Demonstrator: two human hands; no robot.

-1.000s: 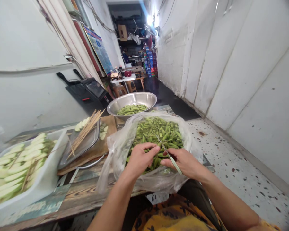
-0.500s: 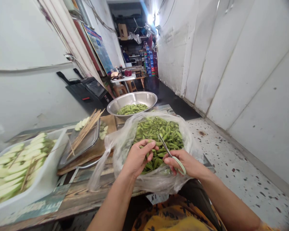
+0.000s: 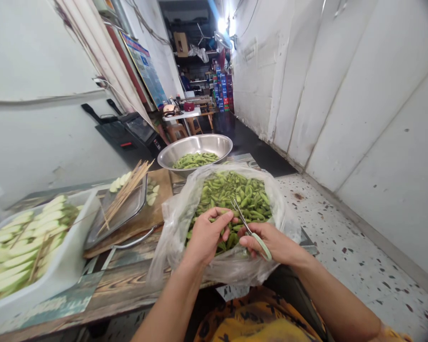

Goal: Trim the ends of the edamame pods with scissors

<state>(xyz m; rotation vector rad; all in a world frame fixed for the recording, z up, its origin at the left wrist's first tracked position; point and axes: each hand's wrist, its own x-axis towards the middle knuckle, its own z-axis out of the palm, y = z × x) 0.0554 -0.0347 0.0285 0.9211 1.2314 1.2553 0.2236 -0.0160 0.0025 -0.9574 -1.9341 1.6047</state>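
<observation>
A clear plastic bag (image 3: 174, 223) full of green edamame pods (image 3: 249, 192) lies open in front of me. Over its near side my left hand (image 3: 212, 232) is closed, pinching an edamame pod (image 3: 231, 215) between thumb and fingers. My right hand (image 3: 264, 240) grips scissors (image 3: 243, 218) by their pale green handles. The scissor blades point up and away, slightly parted, close beside the left fingertips. Behind the bag stands a wide steel bowl (image 3: 219, 142) with more edamame pods (image 3: 196, 160) in it.
To the left, a white tub (image 3: 82, 223) holds pale green slices on sticks. Wooden skewers (image 3: 126, 194) lie across a metal tray (image 3: 135, 211) on a wooden board (image 3: 166, 183). The wooden table (image 3: 117, 294) carries these. A white wall (image 3: 360, 118) runs along the right.
Both hands have stayed over the bag, and the scissors have come slightly closer to the left fingertips. The bag's left edge has shifted, its twisted corner now loosened.
</observation>
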